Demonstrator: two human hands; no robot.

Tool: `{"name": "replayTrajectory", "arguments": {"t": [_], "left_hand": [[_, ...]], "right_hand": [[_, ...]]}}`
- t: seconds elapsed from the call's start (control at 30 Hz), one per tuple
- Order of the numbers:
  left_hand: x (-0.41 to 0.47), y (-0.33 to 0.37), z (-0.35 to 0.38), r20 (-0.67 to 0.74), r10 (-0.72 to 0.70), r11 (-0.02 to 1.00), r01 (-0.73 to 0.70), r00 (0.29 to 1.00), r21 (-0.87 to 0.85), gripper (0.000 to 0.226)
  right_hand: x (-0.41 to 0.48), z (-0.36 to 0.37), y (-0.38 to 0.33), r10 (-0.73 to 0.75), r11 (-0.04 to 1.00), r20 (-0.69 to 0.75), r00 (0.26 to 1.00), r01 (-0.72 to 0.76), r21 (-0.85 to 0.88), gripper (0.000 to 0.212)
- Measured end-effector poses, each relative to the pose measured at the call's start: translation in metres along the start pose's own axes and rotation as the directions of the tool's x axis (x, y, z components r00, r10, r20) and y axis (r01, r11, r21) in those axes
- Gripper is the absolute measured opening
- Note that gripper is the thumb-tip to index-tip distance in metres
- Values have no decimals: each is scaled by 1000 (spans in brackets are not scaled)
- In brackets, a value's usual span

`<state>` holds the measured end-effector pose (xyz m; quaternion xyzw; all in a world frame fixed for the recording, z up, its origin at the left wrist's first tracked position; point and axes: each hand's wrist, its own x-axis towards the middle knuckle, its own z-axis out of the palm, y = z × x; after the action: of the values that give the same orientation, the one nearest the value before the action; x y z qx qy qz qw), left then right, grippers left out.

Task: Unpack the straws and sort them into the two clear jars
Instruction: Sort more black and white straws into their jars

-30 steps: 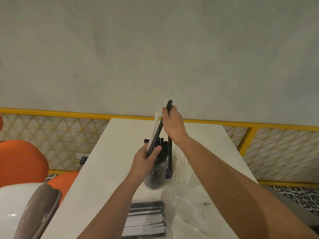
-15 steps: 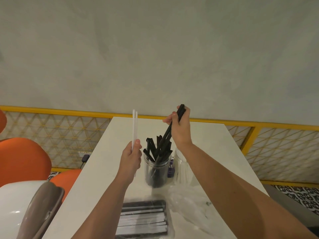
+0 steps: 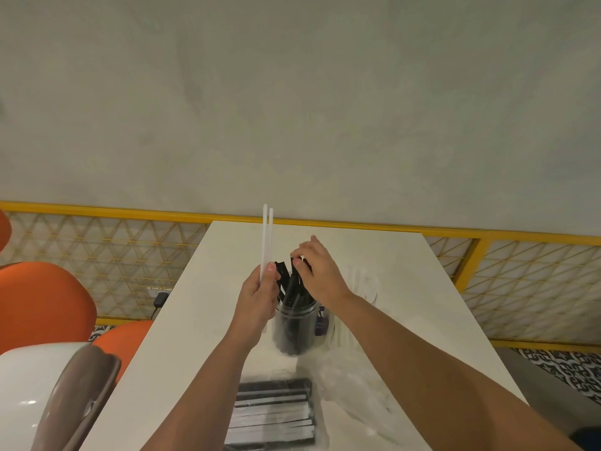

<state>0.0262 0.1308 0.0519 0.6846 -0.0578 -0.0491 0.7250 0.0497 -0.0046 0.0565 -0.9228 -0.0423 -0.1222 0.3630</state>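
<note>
Two thin white straws [image 3: 267, 242], smooth and rigid, stand upright, pinched closed in the left hand [image 3: 258, 296] just left of the clear cylindrical jar [image 3: 294, 330] of black straws [image 3: 292, 284]. Half a second ago the right hand [image 3: 320, 271] held a black straw high; it now sits at the jar's mouth, fingertips closed on the straw tops. A second clear jar [image 3: 361, 288] stands behind. The dark label [image 3: 320, 322] is unreadable. Wrapped straws [image 3: 273, 415] lie on the matte white table [image 3: 195, 320].
</note>
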Motion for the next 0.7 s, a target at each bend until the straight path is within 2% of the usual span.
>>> {"name": "replayTrajectory", "arguments": {"t": [0.07, 0.13, 0.23, 0.33, 0.43, 0.53, 0.63, 0.7], "left_hand": [[0, 0, 4, 35, 4, 1000, -4, 999, 8, 32], [-1, 0, 11, 79, 11, 999, -15, 997, 47, 33], [-1, 3, 27, 174, 4, 999, -13, 985, 50, 33], [0, 7, 46, 261, 0, 999, -10, 965, 38, 32], [2, 10, 61, 275, 55, 990, -89, 960, 112, 25], [5, 7, 73, 271, 79, 970, -137, 959, 201, 11], [5, -4, 77, 258, 56, 949, -131, 965, 286, 45], [4, -11, 78, 257, 47, 935, -133, 965, 328, 56]], "right_hand": [[-2, -12, -12, -8, 990, -67, 998, 17, 140, 28], [-1, -27, -27, 32, 941, -71, 997, -6, 337, 29], [3, -48, -42, 91, 840, 77, 993, -118, 529, 28], [2, -67, -43, 87, 727, 177, 980, -184, 661, 20], [-1, -84, -37, 75, 712, 163, 984, -167, 682, 16], [0, -98, -25, 86, 761, 27, 996, -83, 644, 15], [1, -112, -8, 53, 843, -190, 980, 58, 534, 18], [-1, -115, 3, 44, 870, -286, 957, 104, 481, 15]]}}
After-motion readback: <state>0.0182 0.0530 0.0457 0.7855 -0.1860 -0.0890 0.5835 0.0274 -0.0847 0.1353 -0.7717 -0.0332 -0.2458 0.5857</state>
